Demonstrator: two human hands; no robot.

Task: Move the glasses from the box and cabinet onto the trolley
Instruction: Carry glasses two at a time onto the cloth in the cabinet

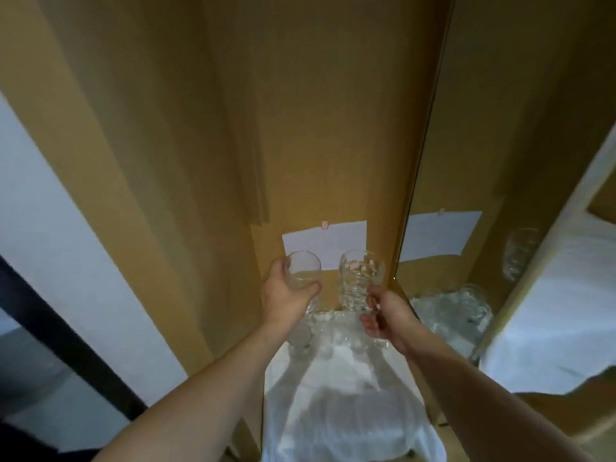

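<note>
Big tan wooden cabinet wall [316, 128] fills the view, and to its right a tall mirrored panel [466, 195] doubles everything. Below runs a surface draped in white cloth [333, 411], and whether that is the trolley or a shelf of the cabinet, I cannot tell from here. A white sheet of paper [328, 243] is pinned to the wood just behind the hands.

Now the progress: a cluster of clear glasses [320, 335] stands on the cloth at its far end, under the wrists, blurred, too smeared to count. So by my reading some are already grouped there, and two more are in the air right now. No box in view, so what remains there is anyone's guess.

On to the hands. The left hand [286, 295] grips a smooth clear tumbler [305, 270], thumb on the near side, fingers [311, 288] curled round the lower wall, the glass tipped towards the camera and held above the cluster. The right hand [383, 316] holds a taller clear ribbed glass [360, 281] low at its base, upright, with the fingers pinched in on the bottom edge. The two glasses sit close, side by side, not touching as far as I can see.
</note>
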